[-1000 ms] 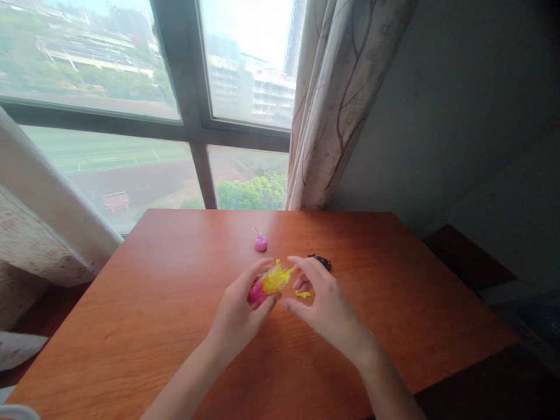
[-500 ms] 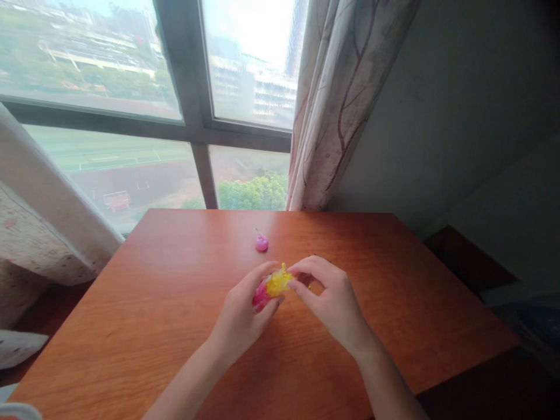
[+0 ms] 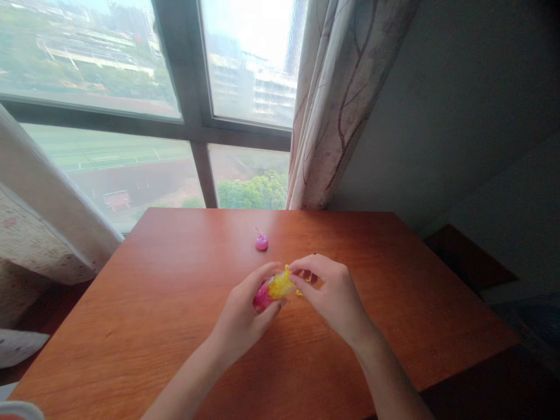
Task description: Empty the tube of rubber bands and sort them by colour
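My left hand [image 3: 245, 303] is wrapped round a small clear container [image 3: 270, 289] lying tilted, its mouth toward the right. Pink contents fill its lower end and yellow contents the end near the mouth. At that mouth, the thumb and forefinger of my right hand [image 3: 326, 291] pinch a small yellow piece [image 3: 287, 270]; its exact kind is too small to tell. More yellow bits [image 3: 300, 293] show just under the right fingers, partly hidden by them. Beyond both hands, a round pink cap [image 3: 261, 242] with a thin loop rests on the table.
The brown wooden table [image 3: 175, 303] reaches back to a window [image 3: 196, 134]. Curtains [image 3: 328, 116] hang at both sides, and a grey wall [image 3: 415, 128] is on the right. A white rim [image 3: 21, 408] shows at the lower left corner.
My right hand stays at the container's mouth, its fingers shifted slightly. More yellow shows under the right fingers than before. The left hand and pink cap have hardly moved.
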The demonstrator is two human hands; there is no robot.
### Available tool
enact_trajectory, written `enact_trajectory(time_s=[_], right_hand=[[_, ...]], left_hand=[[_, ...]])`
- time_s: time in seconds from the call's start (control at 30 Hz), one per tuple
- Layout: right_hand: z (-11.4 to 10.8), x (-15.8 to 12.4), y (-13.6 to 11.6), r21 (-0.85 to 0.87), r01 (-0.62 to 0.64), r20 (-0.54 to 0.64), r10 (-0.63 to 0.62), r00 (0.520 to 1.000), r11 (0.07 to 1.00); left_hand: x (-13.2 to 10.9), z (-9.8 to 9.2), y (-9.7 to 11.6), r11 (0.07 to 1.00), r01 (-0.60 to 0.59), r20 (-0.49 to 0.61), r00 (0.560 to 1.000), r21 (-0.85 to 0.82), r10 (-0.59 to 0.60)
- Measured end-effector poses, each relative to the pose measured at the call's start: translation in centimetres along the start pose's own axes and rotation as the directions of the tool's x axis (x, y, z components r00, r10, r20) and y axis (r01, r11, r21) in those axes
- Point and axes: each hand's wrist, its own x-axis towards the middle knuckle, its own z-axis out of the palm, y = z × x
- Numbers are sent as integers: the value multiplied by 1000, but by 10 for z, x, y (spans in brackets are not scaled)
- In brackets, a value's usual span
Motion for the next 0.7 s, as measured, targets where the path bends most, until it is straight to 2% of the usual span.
enact_trajectory(time_s=[0.1, 0.23, 0.4, 0.53, 0.6, 0.7], right_hand=[[-1, -2, -2, -131, 56, 18, -54, 998, 990], [-6, -5, -5, -155, 114, 37, -110, 993, 981], [-10, -3, -5, -73, 89, 2, -89, 996, 993], [-14, -4, 8, -47, 10, -23, -11, 1000, 999], [-17, -8, 21, -104, -55, 23, 58, 998, 993], [-16, -18, 41, -244, -103, 213, 157, 964, 964]], left_hand=[[1, 1, 0, 998, 2, 7, 1000, -66, -2], [1, 1, 1, 994, 22, -7, 1000, -108, -23], [2, 0, 3, 992, 40, -16, 999, -120, -42], [2, -1, 3, 992, 48, -25, 998, -113, -51], [2, -1, 4, 993, 45, -36, 998, -112, -50], [2, 0, 5, 992, 42, -48, 998, -116, -48]])
